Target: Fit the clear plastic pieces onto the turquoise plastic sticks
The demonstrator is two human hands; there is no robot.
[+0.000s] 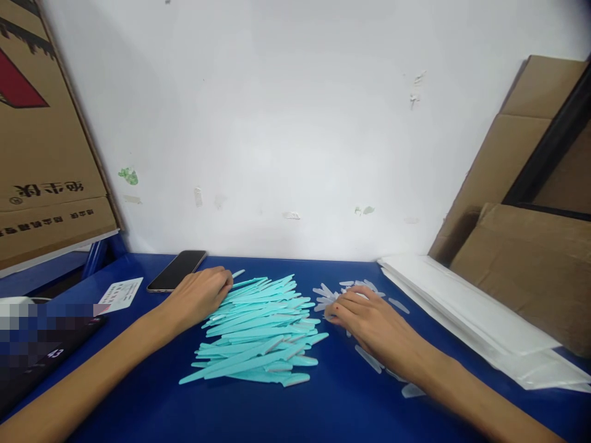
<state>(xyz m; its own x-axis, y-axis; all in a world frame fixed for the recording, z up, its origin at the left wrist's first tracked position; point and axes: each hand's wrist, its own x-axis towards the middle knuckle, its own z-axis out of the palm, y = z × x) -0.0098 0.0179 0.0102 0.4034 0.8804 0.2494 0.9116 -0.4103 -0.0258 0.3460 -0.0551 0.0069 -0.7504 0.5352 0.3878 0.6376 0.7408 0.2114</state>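
Turquoise sticks [258,336], long axes crosswise

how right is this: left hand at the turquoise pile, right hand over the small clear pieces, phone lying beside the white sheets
Only the spot for the phone is wrong: the head view shows it beside the left hand, across from the white sheets. The left hand is at the turquoise pile and the right hand over the small clear pieces, as you say.
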